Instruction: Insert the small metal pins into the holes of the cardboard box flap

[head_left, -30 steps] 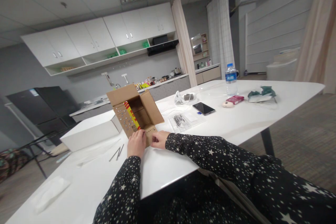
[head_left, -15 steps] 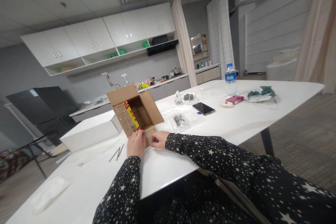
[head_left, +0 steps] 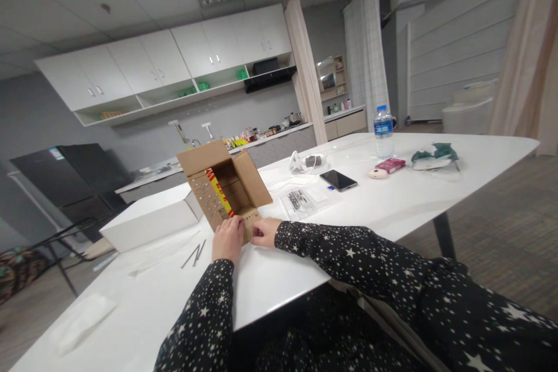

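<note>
An open cardboard box point(head_left: 257, 177) stands tilted on the table, its flaps spread and its inside facing me. A yellow and red tape strip point(head_left: 219, 193) runs along its left flap, which is dotted with several small grey spots. More small dark dots line the near flap. My left hand point(head_left: 229, 238) is closed on the lower left edge of that near flap. Against the flap's right side, my right hand point(head_left: 265, 232) is curled with fingers pressed together; what they hold, if anything, is hidden. Left of the box lie thin metal rods point(head_left: 194, 254).
A long white box point(head_left: 148, 218) stands behind on the left. To the right are a clear bag of small dark parts point(head_left: 300, 200), a phone point(head_left: 339, 179), a maroon box point(head_left: 390, 165) and a water bottle point(head_left: 383, 131). White crumpled wrapping point(head_left: 85, 322) lies front left.
My left hand has shifted very slightly to the right along the flap. The box and my right hand look almost the same.
</note>
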`<state>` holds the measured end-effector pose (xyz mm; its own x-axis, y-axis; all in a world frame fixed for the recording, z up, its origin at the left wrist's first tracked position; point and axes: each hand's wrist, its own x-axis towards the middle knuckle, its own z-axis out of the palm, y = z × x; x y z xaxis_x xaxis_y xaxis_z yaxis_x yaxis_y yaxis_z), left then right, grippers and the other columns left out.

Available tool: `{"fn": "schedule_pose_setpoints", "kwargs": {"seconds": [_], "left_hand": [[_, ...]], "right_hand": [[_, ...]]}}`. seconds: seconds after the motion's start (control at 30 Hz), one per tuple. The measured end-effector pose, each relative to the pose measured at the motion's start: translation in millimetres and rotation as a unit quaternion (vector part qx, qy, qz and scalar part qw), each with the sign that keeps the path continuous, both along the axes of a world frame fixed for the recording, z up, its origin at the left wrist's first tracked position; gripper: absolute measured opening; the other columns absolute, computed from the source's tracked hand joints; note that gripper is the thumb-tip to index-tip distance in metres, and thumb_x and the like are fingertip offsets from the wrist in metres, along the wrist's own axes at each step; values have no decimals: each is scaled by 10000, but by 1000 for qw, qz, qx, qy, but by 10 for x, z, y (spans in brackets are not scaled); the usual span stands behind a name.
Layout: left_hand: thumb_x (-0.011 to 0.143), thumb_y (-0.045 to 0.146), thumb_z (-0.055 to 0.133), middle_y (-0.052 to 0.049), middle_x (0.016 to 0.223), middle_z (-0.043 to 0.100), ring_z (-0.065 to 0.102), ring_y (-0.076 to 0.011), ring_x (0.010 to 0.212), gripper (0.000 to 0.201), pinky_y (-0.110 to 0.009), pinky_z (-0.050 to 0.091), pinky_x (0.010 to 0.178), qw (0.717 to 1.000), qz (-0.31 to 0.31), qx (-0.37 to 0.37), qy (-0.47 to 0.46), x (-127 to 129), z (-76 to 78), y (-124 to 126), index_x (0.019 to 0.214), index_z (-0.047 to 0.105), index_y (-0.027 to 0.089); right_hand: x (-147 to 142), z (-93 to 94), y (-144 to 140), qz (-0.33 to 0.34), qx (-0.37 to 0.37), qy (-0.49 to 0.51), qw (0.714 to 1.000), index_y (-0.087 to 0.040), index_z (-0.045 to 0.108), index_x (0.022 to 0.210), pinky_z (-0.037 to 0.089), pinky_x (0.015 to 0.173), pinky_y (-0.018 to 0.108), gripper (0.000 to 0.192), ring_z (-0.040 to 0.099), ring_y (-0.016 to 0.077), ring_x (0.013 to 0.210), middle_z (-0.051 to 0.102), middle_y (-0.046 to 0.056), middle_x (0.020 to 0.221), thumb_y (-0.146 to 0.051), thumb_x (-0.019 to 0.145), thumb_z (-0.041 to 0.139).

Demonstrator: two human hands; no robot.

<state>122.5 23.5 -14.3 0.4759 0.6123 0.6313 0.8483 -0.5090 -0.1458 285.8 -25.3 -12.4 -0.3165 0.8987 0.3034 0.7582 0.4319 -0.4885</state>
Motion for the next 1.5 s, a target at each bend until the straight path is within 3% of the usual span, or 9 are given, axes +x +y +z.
{"fn": "schedule_pose_setpoints", "kwargs": {"seconds": [1.03, 1.5], "left_hand": [[872, 208, 344, -66, 905, 634, 544, -211, 886, 228, -335, 364, 752, 998, -9, 38, 52, 83, 0, -41, 948, 559, 188], [868, 210, 349, -79, 971, 600, 511, -223, 937, 253, -354, 359, 778, 997, 34, 21, 71, 114, 34, -103, 1012, 557, 198]], "right_hand": [[-21, 51, -40, -20, -18, -34, 999, -178, 649, 816, 443, 600, 241, 220, 601, 171, 712, 661, 35, 774, -348, 726, 541], [-20, 64, -43, -8, -29, -32, 999, -183, 643, 814, 439, 590, 242, 210, 597, 171, 698, 658, 33, 766, -346, 726, 544]]}}
